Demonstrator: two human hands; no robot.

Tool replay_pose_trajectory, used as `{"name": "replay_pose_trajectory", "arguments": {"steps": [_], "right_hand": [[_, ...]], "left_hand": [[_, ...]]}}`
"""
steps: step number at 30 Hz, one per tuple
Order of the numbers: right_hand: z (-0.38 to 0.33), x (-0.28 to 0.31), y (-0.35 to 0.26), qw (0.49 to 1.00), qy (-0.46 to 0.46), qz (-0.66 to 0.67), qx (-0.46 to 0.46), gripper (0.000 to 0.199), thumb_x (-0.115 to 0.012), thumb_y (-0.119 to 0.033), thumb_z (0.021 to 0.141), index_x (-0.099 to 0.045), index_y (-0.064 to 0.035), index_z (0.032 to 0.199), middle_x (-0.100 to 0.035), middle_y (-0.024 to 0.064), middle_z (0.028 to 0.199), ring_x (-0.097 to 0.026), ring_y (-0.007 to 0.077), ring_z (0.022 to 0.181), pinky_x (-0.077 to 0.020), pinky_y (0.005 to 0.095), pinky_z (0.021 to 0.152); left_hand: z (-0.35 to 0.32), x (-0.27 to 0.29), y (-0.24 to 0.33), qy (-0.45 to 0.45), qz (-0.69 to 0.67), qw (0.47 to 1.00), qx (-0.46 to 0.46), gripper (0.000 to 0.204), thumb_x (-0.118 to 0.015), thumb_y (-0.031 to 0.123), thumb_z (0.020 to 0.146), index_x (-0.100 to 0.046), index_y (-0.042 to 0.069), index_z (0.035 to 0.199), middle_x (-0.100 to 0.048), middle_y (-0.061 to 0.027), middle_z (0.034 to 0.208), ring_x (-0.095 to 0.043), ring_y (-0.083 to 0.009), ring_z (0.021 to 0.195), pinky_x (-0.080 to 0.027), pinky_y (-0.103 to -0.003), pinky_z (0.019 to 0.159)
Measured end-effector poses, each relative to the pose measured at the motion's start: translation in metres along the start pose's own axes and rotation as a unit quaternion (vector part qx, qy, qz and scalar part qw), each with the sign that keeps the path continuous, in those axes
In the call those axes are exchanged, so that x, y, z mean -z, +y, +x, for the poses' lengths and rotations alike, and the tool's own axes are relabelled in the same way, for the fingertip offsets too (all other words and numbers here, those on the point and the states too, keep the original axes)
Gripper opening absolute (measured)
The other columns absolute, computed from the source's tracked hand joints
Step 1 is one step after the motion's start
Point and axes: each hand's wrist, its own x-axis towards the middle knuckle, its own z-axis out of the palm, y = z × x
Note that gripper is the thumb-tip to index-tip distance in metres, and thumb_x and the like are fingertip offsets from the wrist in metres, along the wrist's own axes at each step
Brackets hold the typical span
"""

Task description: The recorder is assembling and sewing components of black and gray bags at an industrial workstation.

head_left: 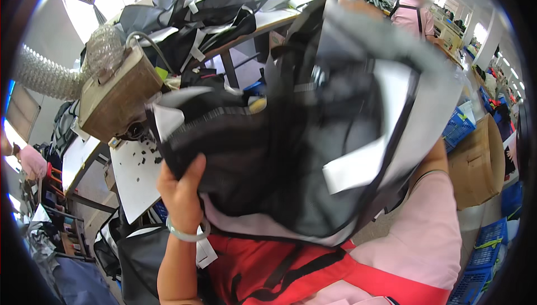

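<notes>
Head view: your left hand (182, 190) is clamped on the near left edge of the black and grey bag piece (313, 131), thumb up over the dark fabric, a pale bangle (187, 233) on the wrist. You've got the piece lifted high, right in front of you, so it fills the middle of the view and blocks most of the bench. Your right hand is hidden behind the fabric; only the pink sleeve (425, 232) shows at near right, so I cannot tell what that grip is doing. Below, the red apron (251, 266) sits close under the hanging edge.

To the left, a brown boxy machine head (114, 95) with a ribbed hose (47, 73) stands just beside the fabric's edge, over a white plate (134, 173) scattered with dark scraps. Far back, more cut pieces are heaped on a table (274, 20), and another person in pink (414, 11) works at far right.

Watch it: with the piece covering your sightline, a loose white strap (358, 162) could snag on that machine, and a one-sided pinch may let the bulk slip.
</notes>
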Motion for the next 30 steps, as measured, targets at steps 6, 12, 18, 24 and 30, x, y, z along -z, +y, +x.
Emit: {"name": "replay_pose_trajectory", "arguments": {"steps": [6,12,18,24,30], "right_hand": [[-0.108,0.083,0.143,0.983,0.011,0.098,-0.155,0.030,-0.057,-0.031,0.092,-0.065,-0.0042,0.102,-0.064,0.0099,0.096,-0.059,0.0170,0.086,-0.0471,0.0329,0.075],[0.010,-0.020,0.322,0.926,-0.025,0.165,-0.338,0.047,-0.054,-0.043,0.094,-0.063,-0.0018,0.114,-0.063,0.0142,0.114,-0.058,0.0217,0.103,-0.0445,0.0348,0.089],[-0.133,-0.141,0.322,0.849,-0.320,0.153,-0.392,0.074,-0.056,-0.047,0.094,-0.033,-0.0016,0.148,-0.043,0.0185,0.147,-0.042,0.0285,0.136,-0.0303,0.0365,0.113],[-0.293,-0.287,0.185,0.718,-0.474,-0.111,-0.498,0.069,-0.034,-0.068,0.092,-0.025,-0.0353,0.152,-0.011,0.0029,0.163,-0.014,0.0290,0.149,-0.0173,0.0625,0.112],[-0.320,-0.301,0.233,0.757,-0.495,-0.080,-0.418,0.070,-0.042,-0.064,0.091,-0.034,-0.0262,0.150,-0.026,0.0100,0.158,-0.023,0.0308,0.146,-0.0198,0.0568,0.115]], "left_hand": [[0.124,-0.089,0.002,0.000,-0.132,0.988,-0.078,0.031,-0.069,0.015,0.090,-0.062,0.000,0.116,-0.066,-0.0039,0.110,-0.060,-0.0110,0.095,-0.046,-0.026,0.086],[0.217,-0.128,-0.076,-0.055,-0.075,0.991,0.096,0.025,-0.071,0.024,0.089,-0.060,0.004,0.099,-0.058,-0.0023,0.079,-0.058,-0.0101,0.065,-0.049,-0.022,0.059],[0.083,-0.094,-0.179,-0.278,0.090,0.946,0.141,0.018,-0.062,0.007,0.089,-0.066,0.000,0.105,-0.066,-0.0068,0.087,-0.061,-0.0133,0.077,-0.050,-0.028,0.070],[-0.063,-0.054,-0.239,-0.404,0.297,0.858,0.113,0.017,-0.063,0.012,0.086,-0.067,0.002,0.100,-0.066,-0.0155,0.096,-0.063,-0.0349,0.094,-0.051,-0.041,0.084],[-0.073,-0.050,-0.219,-0.407,0.351,0.836,0.113,0.018,-0.060,0.013,0.086,-0.064,0.003,0.101,-0.062,-0.0165,0.100,-0.060,-0.0349,0.097,-0.048,-0.043,0.086]]}}
